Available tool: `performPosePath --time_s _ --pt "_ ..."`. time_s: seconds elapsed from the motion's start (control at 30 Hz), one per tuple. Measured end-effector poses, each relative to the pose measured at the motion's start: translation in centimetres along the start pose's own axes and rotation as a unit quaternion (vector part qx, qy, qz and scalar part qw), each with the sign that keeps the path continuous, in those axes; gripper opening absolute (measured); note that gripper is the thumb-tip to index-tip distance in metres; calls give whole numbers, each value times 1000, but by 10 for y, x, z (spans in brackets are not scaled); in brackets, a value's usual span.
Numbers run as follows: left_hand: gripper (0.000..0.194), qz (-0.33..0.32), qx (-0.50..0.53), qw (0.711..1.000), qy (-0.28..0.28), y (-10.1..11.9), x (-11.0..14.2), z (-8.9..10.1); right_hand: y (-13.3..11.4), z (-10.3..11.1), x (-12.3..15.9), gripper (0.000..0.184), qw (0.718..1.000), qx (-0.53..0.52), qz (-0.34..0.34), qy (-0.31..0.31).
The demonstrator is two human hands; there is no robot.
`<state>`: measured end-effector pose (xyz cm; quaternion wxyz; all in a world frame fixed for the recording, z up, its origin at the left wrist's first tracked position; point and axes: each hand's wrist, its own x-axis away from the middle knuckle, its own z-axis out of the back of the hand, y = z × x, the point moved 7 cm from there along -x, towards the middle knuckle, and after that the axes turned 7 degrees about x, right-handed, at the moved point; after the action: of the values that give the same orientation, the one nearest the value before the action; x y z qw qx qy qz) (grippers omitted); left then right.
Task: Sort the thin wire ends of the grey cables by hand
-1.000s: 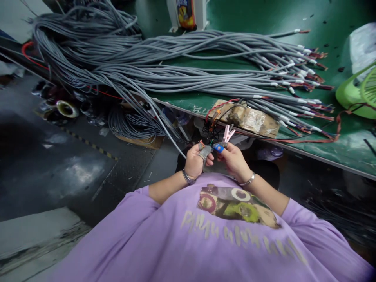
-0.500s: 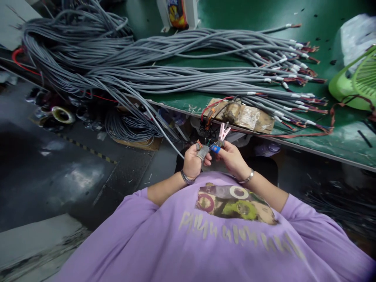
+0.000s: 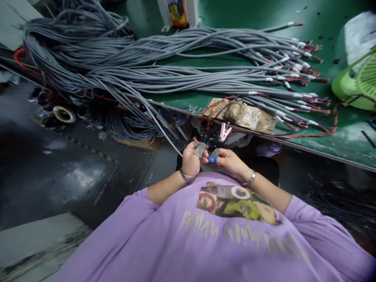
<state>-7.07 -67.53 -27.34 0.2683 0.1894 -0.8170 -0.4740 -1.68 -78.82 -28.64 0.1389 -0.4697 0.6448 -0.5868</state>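
My left hand, with a grey wrap on the thumb, is closed around the end of a grey cable. Thin coloured wires, orange, green and blue among them, fan out above its fingers. Close beside it on the right is my right hand, its thumb banded in blue and a grey wrap on a finger. Those fingers are bent together near the wires; whatever lies between them is too small to make out. Just above, a pink clip sits at the bench edge.
Long grey cables with white-taped, stripped ends lie across the green bench. A taped cardboard block rests at the front edge. A light-green fan stands at the right. Coiled cable lies below the bench.
My right hand has moved down and slightly right, away from the wire tips and the pink clip. More of the fanned wires shows now. My left hand has shifted slightly left.
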Motion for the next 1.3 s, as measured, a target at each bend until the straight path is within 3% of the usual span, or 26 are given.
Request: performPosePath --time_s 0.07,0.27,0.43,0.63,0.8,0.93,1.03,1.1,1.17,1.3 --pt "39 -6 -5 1000 -5 0 0 1 3 3 -1 32 1000 2 -16 -18" --pt "41 -21 -56 997 -38 -5 3 5 -4 27 -3 29 991 -119 -12 51" --pt "37 -29 -94 992 -75 -4 7 -1 -12 20 1 35 996 -84 6 40" --pt "35 -27 -120 989 -77 -3 9 -2 -15 25 0 30 991 -45 46 120" --pt "34 -37 -83 994 -61 -4 6 5 -4 34 -2 26 986 -89 10 140" --pt "36 -5 -56 996 -69 3 5 1 -8 44 -5 35 978 -158 2 137" --pt "40 47 -46 992 -108 9 8 -12 -23 43 -11 45 981 -167 1 96" --pt "42 85 -44 986 -136 12 11 -22 -36 37 -15 51 988 -143 22 51" --pt "42 114 -41 980 -155 12 13 -30 -46 35 -19 52 991 -101 73 48" --pt "40 130 -30 978 -158 12 12 -39 -52 47 -19 53 965 -9 179 191"
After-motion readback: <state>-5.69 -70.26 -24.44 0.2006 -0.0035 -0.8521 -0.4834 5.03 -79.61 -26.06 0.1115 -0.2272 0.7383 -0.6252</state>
